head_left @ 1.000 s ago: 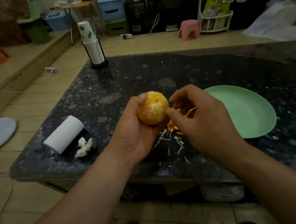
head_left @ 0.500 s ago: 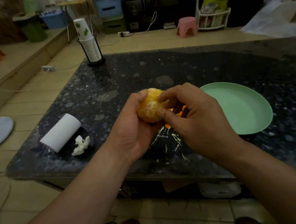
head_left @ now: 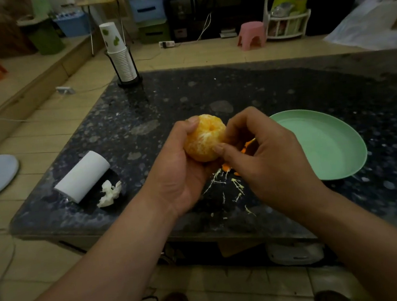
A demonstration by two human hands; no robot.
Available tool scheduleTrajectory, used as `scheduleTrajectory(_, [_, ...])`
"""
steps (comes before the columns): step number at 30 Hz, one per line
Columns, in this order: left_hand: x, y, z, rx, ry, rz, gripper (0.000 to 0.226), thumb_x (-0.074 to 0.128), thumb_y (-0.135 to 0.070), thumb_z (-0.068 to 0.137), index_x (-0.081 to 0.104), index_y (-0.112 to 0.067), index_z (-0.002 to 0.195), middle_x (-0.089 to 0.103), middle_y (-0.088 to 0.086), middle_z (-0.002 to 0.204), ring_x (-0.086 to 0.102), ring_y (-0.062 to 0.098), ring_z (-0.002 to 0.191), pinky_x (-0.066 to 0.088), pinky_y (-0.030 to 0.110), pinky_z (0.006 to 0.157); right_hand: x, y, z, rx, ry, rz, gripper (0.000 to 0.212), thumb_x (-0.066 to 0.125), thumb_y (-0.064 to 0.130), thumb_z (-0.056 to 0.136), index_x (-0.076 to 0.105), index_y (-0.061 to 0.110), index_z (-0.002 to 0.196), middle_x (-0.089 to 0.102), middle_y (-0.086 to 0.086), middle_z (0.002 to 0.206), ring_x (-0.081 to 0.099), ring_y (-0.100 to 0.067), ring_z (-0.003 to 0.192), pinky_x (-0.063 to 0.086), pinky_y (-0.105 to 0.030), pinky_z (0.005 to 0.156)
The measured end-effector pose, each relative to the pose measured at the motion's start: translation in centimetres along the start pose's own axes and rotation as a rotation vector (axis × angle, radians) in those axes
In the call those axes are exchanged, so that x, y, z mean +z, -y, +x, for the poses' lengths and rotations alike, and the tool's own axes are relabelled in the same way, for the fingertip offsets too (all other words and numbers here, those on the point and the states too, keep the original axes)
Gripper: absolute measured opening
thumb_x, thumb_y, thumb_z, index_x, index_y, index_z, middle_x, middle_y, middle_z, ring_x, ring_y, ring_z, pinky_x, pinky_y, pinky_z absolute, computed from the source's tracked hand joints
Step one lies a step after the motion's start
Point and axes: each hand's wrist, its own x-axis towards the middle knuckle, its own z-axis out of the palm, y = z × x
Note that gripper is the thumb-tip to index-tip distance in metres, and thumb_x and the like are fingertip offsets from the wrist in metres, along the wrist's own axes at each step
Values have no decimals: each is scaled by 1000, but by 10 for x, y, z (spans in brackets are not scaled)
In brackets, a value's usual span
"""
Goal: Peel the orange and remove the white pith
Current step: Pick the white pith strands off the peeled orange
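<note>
orange [head_left: 203, 138] held in left grip [head_left: 178, 174], right grip [head_left: 267, 160] pinching its side.

A dark speckled table [head_left: 259, 90] fills mid-frame, with a green plate [head_left: 326, 141] at centre right. At left lies a white paper roll [head_left: 82, 176], a crumpled tissue [head_left: 109, 194] just beside it. Stacked cups [head_left: 119, 58] stand upper left. A pink stool [head_left: 251, 34] sits beyond.

Pale-orange peeled orange [head_left: 204, 138]; mint-green plate [head_left: 335, 160]; black speckled counter [head_left: 259, 90]; white paper roll [head_left: 82, 176]; white paper cups [head_left: 118, 53] with green leaf spots.
</note>
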Motion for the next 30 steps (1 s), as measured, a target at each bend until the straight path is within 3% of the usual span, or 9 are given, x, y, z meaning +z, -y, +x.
scheduleTrajectory(5, [-1,-3,-1,34,23,59,32,51,-31,107,64,-7,124,70,17,118,65,31,108,57,44,97,-4,-1,1,-17,49,-4,22,75,22,98,67,30,117,68,12,93,66,-7,83,55,-23,68])
scheduleTrajectory(9, [-2,-4,-1,58,11,118,36,52,-30,106,60,-5,132,67,18,123,63,33,109,55,47,97,-4,-4,0,-17,53,-37,22,74,22,99,69,31,118,68,13,94,63,-4,81,49,-15,66])
scheduleTrajectory(12, [-1,-4,-1,67,-14,163,54,59,-32,101,53,3,142,64,19,125,63,33,109,56,49,96,-4,-5,0,-22,44,-51,20,75,21,98,71,30,116,70,11,95,62,-4,80,48,-15,66])
scheduleTrajectory(15, [0,-4,-1,73,-29,194,68,64,-35,93,49,3,147,65,20,126,66,31,105,56,51,97,-4,-5,0,-29,39,-54,17,76,20,98,72,30,112,72,9,92,64,-7,81,52,-22,66])
scheduleTrajectory(22, [-1,-3,0,84,-58,252,58,63,-31,93,55,1,141,69,19,121,68,31,102,55,56,100,-5,-8,0,-19,60,-27,14,76,19,98,72,28,108,73,7,92,67,-12,83,58,-40,69])
scheduleTrajectory(27, [1,-2,0,89,-67,245,48,59,-27,103,55,1,142,68,27,126,67,32,104,49,64,109,-3,-9,-1,-24,38,-31,13,76,20,98,71,29,107,72,8,92,68,-11,83,59,-41,69])
scheduleTrajectory(30, [4,-4,-2,87,-61,215,61,65,-32,93,54,1,143,61,31,141,68,33,106,50,62,108,-1,-8,-1,-27,5,-10,11,76,18,98,71,26,103,72,8,92,68,-12,83,58,-41,68])
